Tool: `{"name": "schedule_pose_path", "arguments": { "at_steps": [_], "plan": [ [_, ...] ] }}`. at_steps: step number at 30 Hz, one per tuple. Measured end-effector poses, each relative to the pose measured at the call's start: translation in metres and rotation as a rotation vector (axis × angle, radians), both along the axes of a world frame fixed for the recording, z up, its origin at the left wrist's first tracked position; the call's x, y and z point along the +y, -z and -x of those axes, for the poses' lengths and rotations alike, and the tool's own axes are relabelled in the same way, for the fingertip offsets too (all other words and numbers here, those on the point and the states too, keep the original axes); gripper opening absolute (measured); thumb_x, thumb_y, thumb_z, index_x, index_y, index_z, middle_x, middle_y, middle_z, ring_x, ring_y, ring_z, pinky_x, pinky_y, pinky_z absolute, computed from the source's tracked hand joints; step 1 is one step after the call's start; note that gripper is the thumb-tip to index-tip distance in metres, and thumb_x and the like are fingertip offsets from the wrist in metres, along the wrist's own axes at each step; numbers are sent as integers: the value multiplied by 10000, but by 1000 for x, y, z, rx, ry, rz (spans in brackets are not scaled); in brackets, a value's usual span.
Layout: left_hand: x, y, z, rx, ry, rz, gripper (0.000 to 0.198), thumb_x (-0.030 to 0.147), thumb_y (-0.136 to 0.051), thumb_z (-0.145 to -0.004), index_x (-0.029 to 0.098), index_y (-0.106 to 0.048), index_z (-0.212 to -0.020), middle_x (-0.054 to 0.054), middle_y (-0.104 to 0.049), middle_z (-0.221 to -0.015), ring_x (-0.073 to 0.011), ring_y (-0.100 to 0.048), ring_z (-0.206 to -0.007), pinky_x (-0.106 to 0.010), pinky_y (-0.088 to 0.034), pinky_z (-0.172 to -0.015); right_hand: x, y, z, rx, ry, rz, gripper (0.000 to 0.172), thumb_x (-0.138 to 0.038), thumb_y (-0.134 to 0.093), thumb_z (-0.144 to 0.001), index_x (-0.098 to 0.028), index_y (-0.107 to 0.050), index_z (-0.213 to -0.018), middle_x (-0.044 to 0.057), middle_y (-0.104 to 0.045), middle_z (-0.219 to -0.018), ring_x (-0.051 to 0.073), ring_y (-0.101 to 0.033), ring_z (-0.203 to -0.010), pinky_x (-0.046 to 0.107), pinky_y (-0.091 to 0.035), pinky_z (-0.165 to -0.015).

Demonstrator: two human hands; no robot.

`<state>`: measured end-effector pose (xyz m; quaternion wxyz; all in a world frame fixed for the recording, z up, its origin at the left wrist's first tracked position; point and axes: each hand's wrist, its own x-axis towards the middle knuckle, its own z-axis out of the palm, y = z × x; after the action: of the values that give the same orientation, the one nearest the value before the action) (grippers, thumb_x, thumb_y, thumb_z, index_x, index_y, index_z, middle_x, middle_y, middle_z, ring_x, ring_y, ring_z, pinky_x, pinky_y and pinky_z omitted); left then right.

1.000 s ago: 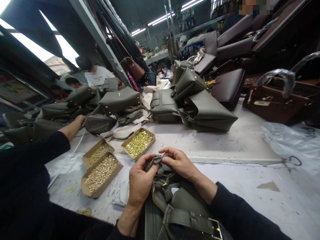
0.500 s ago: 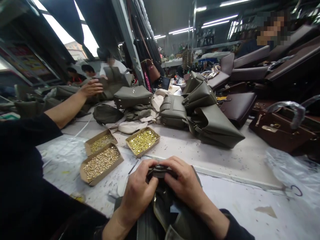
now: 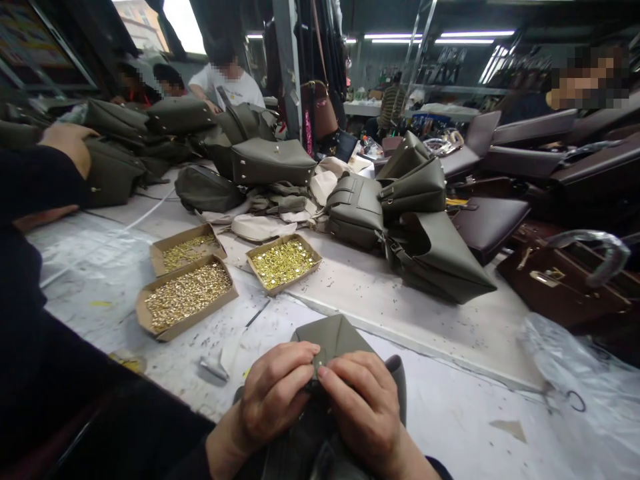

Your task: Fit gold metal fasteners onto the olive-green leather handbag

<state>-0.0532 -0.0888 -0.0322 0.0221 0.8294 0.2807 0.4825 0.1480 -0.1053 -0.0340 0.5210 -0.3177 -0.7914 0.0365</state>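
Both my hands are on an olive-green leather bag (image 3: pixel 336 333) at the table's near edge. My left hand (image 3: pixel 277 385) pinches the bag's material from the left. From the right, my right hand (image 3: pixel 364 400) pinches it too, its fingertips close to the left ones. A tiny shiny stud shows between the fingertips; whether either hand holds it separately, I cannot tell. Part of the bag lies hidden under my hands. Beyond the bag stand a cardboard tray of gold studs (image 3: pixel 257 272), a tray of copper-gold rivets (image 3: pixel 146 324) and a third tray of small gold pieces (image 3: pixel 156 260).
A tool with a pale handle and metal end (image 3: pixel 216 368) lies left of my hands. Several olive bags (image 3: pixel 273 163) cover the table's back. Brown bags (image 3: pixel 560 280) and clear plastic (image 3: pixel 565 360) are on the right. A co-worker's arm (image 3: pixel 40 173) reaches in from the left.
The bag has been turned in my hands; a smooth olive panel now shows where the dark opening with the zipper was. The co-worker's arm has moved left, leaving a bag on the pile.
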Motion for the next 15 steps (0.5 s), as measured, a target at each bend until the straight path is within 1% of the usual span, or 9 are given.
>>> {"name": "schedule_pose_path", "arguments": {
  "at_steps": [3, 6, 11, 15],
  "plan": [
    [2, -2, 1, 13, 37, -30, 384, 41, -649, -826, 220, -611, -1163, -99, -759, -1071, -260, -744, -1070, -404, -641, -908, 1, -4, 0, -16, 41, -40, 247, -88, -561, -983, -166, -708, -1166, 75, -765, -964, 205, -682, -946, 357, -549, -847],
    [5, -3, 3, 47, 94, -58, 323, 50, -633, -833, 185, -623, -1126, -110, -770, -1030, -270, -737, -1091, -410, -630, -925, 3, -6, 0, -36, 79, -59, 215, -113, -567, -989, -191, -728, -1109, 65, -774, -991, 209, -686, -969, 361, -538, -864],
    [7, -4, 6, 101, 124, -25, 351, 53, -624, -834, 183, -596, -1159, -115, -785, -1043, -262, -725, -1124, -405, -617, -943, 4, -4, -1, -59, 106, -65, 194, -106, -610, -965, -208, -735, -1073, 60, -780, -995, 204, -703, -954, 359, -542, -859],
    [8, -9, 6, 112, 135, 15, 347, 53, -633, -832, 206, -589, -1139, -107, -798, -1018, -241, -746, -1072, -380, -623, -917, 5, -3, -4, -101, 59, -106, 218, -131, -555, -998, -187, -730, -1115, 61, -793, -1030, 207, -715, -986, 345, -558, -866]
  ]
}}
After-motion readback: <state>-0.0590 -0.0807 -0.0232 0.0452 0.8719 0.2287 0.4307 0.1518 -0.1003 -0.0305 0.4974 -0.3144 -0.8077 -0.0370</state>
